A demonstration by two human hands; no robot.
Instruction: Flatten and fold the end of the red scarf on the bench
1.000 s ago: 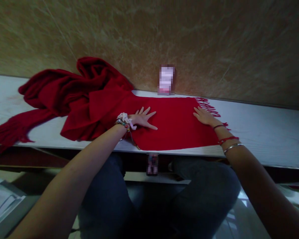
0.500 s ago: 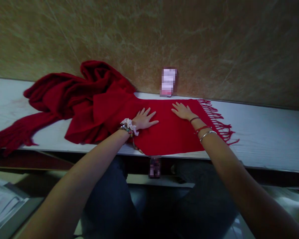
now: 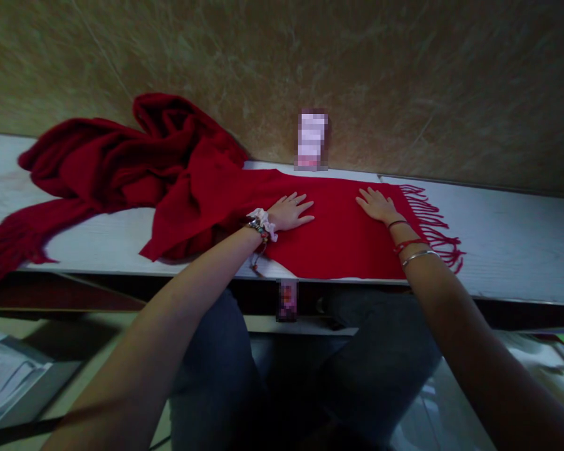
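The red scarf (image 3: 216, 191) heaps up at left and runs flat toward centre right; the left hand (image 3: 290, 212), fingers spread, and right hand (image 3: 376, 205), fingers slightly parted, have shifted rightward on it, seemingly drawing more flat. Its hem nears the front edge; white tabletop (image 3: 512, 244) stretches on at right

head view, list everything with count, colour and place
Scarf: 1, red, bunched left, spread centre
Table: 1, white, under scarf
Wall: 1, brown, behind table
Pixelated item: 1, pale, by wall
Second pixelated item: 1, dark, below table
Papers: several, white, lower left
Tray: 1, grey, holding papers
Floor: 1, pale, underneath
Scrunchie: 1, pale, left wrist
Beaded bracelets: count unclear, multicoloured, left wrist
Wristbands: 3, dark, red and silver, right wrist
Trousered legs: 2, dark blue, below table
Left hand, right hand: 2, bare, on scarf
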